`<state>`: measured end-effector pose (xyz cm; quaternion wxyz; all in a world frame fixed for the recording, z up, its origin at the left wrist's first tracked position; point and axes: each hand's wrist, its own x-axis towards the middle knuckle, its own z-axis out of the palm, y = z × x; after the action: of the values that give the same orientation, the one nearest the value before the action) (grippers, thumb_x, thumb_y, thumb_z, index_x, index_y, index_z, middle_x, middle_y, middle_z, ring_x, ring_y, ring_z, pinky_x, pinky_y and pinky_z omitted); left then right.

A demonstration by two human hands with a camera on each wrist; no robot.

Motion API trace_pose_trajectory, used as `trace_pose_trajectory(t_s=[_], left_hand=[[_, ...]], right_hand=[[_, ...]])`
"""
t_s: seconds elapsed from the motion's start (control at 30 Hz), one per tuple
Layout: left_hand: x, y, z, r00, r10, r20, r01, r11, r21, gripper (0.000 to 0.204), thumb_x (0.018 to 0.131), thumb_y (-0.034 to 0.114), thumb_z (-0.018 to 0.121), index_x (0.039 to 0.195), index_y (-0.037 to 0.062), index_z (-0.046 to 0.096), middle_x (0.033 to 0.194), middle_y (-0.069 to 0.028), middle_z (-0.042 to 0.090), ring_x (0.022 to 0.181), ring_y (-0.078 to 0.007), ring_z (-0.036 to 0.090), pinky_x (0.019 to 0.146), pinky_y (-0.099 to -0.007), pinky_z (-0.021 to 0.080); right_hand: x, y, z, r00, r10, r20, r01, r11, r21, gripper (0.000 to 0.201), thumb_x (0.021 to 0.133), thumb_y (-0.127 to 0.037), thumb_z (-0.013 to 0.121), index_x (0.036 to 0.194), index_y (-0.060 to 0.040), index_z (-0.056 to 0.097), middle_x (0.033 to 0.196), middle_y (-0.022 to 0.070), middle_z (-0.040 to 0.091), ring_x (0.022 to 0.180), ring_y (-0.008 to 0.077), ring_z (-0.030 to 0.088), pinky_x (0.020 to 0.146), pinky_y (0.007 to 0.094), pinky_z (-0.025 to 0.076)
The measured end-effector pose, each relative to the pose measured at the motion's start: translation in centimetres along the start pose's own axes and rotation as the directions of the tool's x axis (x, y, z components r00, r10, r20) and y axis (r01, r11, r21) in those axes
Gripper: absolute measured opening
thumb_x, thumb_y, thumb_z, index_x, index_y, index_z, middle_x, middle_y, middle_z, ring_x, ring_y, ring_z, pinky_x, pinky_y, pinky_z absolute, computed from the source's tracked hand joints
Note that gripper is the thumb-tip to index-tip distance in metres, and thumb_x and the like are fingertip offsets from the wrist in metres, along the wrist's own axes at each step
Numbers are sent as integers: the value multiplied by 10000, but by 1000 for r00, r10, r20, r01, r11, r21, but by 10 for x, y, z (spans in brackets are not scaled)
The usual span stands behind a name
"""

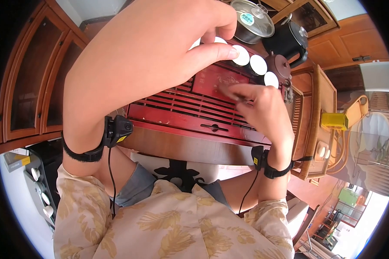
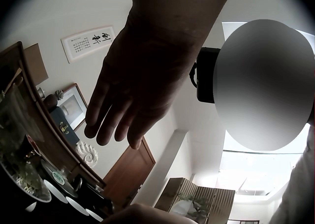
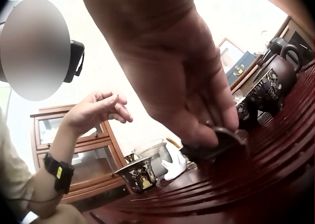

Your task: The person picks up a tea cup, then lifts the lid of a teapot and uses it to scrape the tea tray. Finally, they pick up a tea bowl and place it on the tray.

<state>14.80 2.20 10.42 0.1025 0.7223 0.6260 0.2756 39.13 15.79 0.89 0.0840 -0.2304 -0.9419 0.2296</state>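
My left hand (image 1: 199, 32) is raised over the far part of the red tea tray (image 1: 177, 121), and its thumb overlaps a white-lined cup (image 1: 240, 55) in the head view. In the left wrist view its fingers (image 2: 114, 118) hang nearly straight with nothing held. Low over the tray is my right hand (image 1: 266, 108), fingertips blurred in the head view. The right wrist view shows its thumb and fingers pinching a dark, thin-rimmed object (image 3: 229, 144) close to the slats; I cannot tell its kind. Several cups, dark with gold patterns outside, line the tray's far side.
A brown clay teapot (image 1: 279, 67) stands beyond the cups. Behind it are a black electric kettle (image 1: 287, 41) and a glass-lidded pot (image 1: 253, 21). A gold-patterned bowl (image 3: 140, 174) and a white ornament (image 3: 174, 162) sit on the tray's other side. A wicker stand (image 1: 317, 112) is at the right.
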Motion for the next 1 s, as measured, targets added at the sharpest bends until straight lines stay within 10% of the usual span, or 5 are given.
trace_pose_trajectory(t_s=[0.13, 0.47, 0.73, 1.0], left_hand=[[-2, -7, 20, 986, 23, -166, -21, 1000, 14, 213, 975, 203, 797, 1082, 26, 744, 891, -126, 759, 819, -247, 761, 729, -337, 558], [-2, 1, 3, 999, 14, -50, -10, 998, 62, 240, 1055, 250, 723, 1054, 14, 768, 767, -140, 742, 662, -294, 719, 660, -405, 531], [-1, 4, -5, 1000, 22, 1, -22, 996, 85, 248, 1048, 240, 724, 1035, -5, 762, 738, -157, 716, 668, -326, 712, 687, -425, 546], [-3, 19, -16, 1000, -6, 28, 5, 1000, 28, 254, 1055, 236, 717, 1048, -12, 767, 744, -154, 718, 683, -328, 716, 684, -432, 551]], right_hand=[[-4, -14, -8, 974, -85, 209, 61, 991, 120, 318, 850, 28, 700, 1097, -107, 848, 956, 191, 789, 881, 410, 757, 824, 467, 620], [7, 3, -4, 959, 218, -181, -240, 964, -113, 282, 979, -99, 704, 1233, -140, 816, 888, 219, 761, 837, 429, 748, 748, 486, 597], [14, -25, 47, 958, -170, -230, 155, 985, -79, 308, 886, 14, 671, 1132, -137, 779, 891, 122, 750, 887, 328, 740, 739, 471, 612], [6, -42, 21, 954, -228, 194, 215, 973, 86, 379, 840, 45, 742, 1199, -54, 809, 1123, 120, 815, 1030, 337, 755, 906, 433, 624]])
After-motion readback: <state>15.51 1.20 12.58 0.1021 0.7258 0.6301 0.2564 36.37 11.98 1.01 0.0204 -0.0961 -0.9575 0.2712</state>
